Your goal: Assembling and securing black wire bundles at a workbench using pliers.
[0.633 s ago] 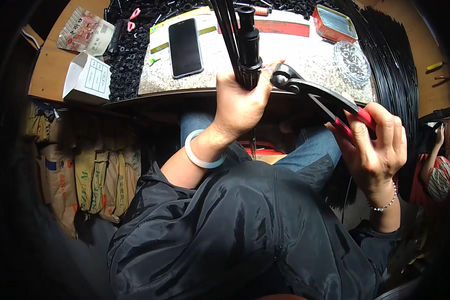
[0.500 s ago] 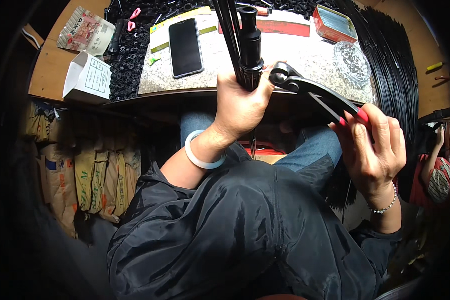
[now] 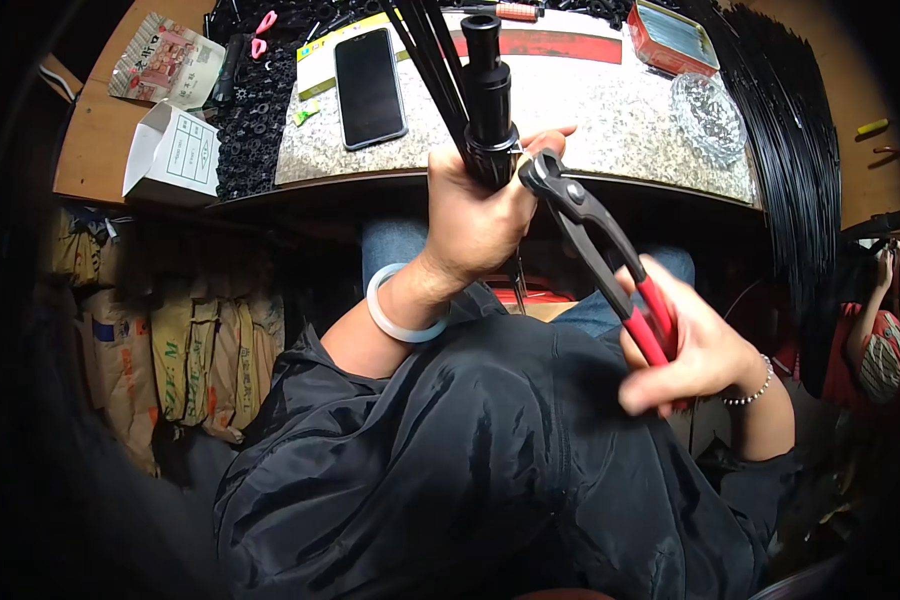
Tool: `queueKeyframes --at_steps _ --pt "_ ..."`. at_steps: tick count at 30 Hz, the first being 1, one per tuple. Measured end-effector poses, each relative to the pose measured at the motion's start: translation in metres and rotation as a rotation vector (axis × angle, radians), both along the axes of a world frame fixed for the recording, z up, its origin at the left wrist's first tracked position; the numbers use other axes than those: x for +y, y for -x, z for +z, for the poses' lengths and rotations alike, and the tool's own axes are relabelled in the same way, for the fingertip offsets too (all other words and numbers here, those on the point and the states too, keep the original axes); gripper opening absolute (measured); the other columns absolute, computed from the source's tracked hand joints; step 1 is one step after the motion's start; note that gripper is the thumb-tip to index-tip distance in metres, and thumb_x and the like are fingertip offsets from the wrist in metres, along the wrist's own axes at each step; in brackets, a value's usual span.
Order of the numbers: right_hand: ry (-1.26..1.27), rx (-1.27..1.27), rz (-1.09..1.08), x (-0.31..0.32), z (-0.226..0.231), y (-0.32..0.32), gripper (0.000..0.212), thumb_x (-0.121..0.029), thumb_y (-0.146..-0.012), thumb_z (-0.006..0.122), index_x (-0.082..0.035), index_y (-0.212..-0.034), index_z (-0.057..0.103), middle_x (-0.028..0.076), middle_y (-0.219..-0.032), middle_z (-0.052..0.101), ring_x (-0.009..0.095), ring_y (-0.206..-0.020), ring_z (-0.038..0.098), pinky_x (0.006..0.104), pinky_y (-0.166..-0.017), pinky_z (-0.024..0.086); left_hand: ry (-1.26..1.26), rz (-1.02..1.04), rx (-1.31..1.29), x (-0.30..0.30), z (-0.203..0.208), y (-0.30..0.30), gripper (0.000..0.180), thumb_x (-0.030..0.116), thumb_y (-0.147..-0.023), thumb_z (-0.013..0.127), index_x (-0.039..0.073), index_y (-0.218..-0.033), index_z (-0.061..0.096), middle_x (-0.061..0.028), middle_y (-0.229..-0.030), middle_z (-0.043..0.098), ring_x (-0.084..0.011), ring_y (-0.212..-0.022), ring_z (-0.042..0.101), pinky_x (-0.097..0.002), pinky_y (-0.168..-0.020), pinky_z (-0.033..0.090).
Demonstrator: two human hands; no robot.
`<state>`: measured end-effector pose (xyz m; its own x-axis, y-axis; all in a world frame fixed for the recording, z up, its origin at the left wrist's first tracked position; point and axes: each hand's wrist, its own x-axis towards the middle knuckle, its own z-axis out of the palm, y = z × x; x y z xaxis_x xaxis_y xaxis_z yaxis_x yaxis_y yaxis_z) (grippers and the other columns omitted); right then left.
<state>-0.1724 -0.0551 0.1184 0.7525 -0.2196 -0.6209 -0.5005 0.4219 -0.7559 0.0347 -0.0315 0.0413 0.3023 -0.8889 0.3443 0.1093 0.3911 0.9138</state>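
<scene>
Left hand (image 3: 478, 222) clasped black tube (image 3: 487, 95) and rods (image 3: 444, 100), upper centre; right hand (image 3: 698, 345) gripped red-handled pliers (image 3: 600, 245), right of centre. Rods partly hid board (image 3: 600, 110); phone (image 3: 370, 90) lay upper left, glass dish (image 3: 708, 120) upper right.

Bare L hand (image 3: 477, 218) is up nr ctr, curled in grip; bare R hand (image 3: 698, 338) sits lower, also gripping.

the pliers (image 3: 591, 252) are black and red, the tube (image 3: 489, 105) black, the board (image 3: 620, 130) speckled white.
</scene>
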Motion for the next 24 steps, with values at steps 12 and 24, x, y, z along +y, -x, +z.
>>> queueKeyframes --at_steps 12,24 --pt "0.257 -0.086 -0.193 0.004 -0.008 0.006 0.018 0.003 -0.080 0.051 0.008 -0.097 0.053 0.010 -0.057 0.055 0.016 -0.044 0.055 0.0269 -0.042 0.046 -0.046 -0.042 -0.004 0.000 0.006 -0.002 0.021 0.009 -0.089 0.056 -0.010 -0.096 0.061 0.0012 -0.062 0.053 -0.0001 -0.047 0.040 -0.0178 -0.045 0.036" --pt "0.044 -0.066 -0.144 0.002 -0.016 0.013 0.028 0.001 -0.077 0.064 0.004 -0.101 0.050 0.007 -0.066 0.057 0.012 -0.053 0.056 0.0255 -0.048 0.045 -0.008 -0.096 -0.062 -0.005 0.005 -0.002 0.023 0.010 -0.091 0.054 -0.009 -0.101 0.062 0.0053 -0.055 0.047 0.0001 -0.044 0.039 -0.0174 -0.042 0.031"
